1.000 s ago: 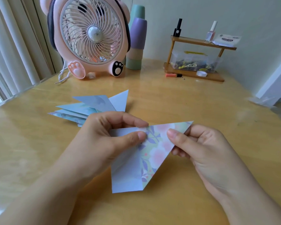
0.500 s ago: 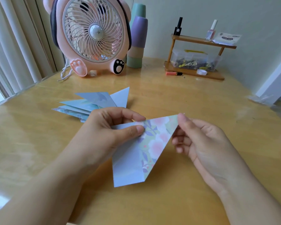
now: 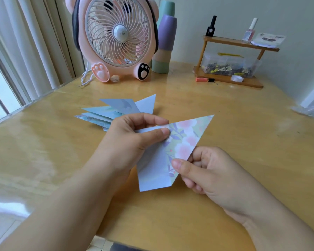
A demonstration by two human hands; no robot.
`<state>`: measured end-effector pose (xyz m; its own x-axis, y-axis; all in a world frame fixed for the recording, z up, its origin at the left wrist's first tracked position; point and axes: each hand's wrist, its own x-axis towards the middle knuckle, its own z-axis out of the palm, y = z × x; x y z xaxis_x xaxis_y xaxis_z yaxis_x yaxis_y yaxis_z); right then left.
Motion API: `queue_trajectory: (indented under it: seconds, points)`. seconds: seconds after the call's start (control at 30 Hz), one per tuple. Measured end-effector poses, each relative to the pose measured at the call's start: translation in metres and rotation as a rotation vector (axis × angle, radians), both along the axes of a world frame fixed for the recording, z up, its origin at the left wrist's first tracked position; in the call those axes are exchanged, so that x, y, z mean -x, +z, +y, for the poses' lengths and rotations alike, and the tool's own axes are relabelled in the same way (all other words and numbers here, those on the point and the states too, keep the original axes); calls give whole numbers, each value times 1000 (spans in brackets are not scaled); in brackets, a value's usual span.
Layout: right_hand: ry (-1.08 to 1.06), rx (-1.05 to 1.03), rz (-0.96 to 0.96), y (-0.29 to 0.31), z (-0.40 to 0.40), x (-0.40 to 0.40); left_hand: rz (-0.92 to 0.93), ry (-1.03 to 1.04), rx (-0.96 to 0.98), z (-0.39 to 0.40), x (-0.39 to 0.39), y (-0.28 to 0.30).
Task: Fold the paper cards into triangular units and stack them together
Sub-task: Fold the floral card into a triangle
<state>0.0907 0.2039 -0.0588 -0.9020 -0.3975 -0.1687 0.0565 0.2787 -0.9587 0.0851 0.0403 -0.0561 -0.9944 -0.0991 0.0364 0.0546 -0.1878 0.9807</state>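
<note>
A floral paper card (image 3: 183, 142), partly folded into a triangle with a pale blue flap below, is held above the wooden table (image 3: 225, 124). My left hand (image 3: 134, 142) pinches its upper left edge between thumb and forefinger. My right hand (image 3: 205, 171) pinches the lower right slanted edge, thumb on top and fingers curled beneath. Behind my left hand lies a stack of folded blue triangular units (image 3: 116, 111), fanned out on the table and partly hidden by that hand.
A pink bear-shaped fan (image 3: 116, 38) stands at the back, with stacked pastel cups (image 3: 164, 42) beside it. A small wooden shelf (image 3: 232, 60) with bottles and a clear box sits at the back right. Curtains hang at the left.
My right hand has slid from the card's upper right tip down along the slanted edge to the lower part. The left hand's pinch is unchanged.
</note>
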Motion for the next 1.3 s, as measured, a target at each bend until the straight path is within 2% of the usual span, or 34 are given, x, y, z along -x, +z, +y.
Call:
queue_trajectory:
  seconds: [0.27, 0.6, 0.8, 1.03, 1.3]
  points:
    - [33, 58, -36, 3, -3, -4, -6, 27, 12, 0, 2, -1]
    - [110, -46, 54, -1, 0, -4, -22, 18, -50, 0, 1, -2]
    - [-151, 196, 50, 6, 6, 4, -45, -65, -11, 0, -1, -1]
    - [-373, 293, 175, 6, 18, 16, -29, -127, 5, 3, -3, -1]
    - [-421, 421, 185, 8, 19, 18, -70, -160, -19, 4, -4, 0]
